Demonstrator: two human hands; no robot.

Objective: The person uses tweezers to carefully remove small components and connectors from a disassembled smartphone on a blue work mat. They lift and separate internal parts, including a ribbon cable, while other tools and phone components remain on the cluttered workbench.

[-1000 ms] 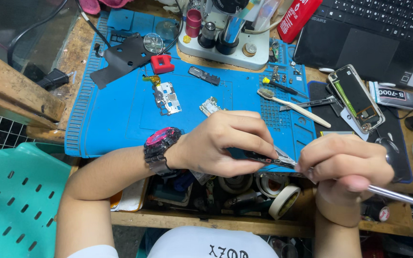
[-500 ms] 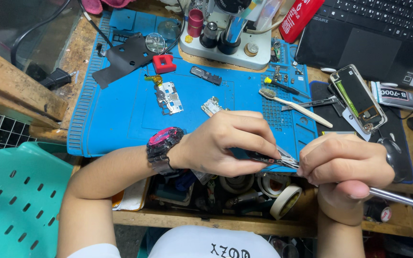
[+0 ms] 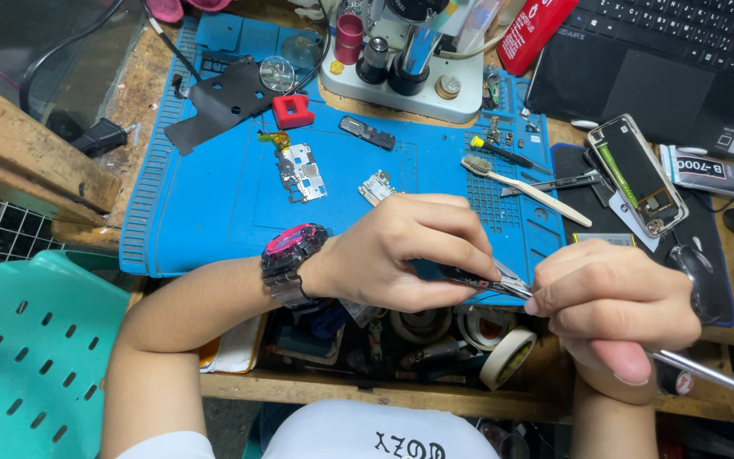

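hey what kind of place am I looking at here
Most likely a phone repair bench: a blue work mat with small circuit boards, an opened phone, and a microscope base at the back.

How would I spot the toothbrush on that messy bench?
Start at the big blue work mat covering the bench. Go to its right edge, just above the person's right hand. There the toothbrush lies slanted: a pale cream handle with a bristled head at its upper left, longer and lighter than the dark tweezers beside it.

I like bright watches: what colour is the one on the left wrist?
The wristwatch is black with a pink bezel; the head view shows it.
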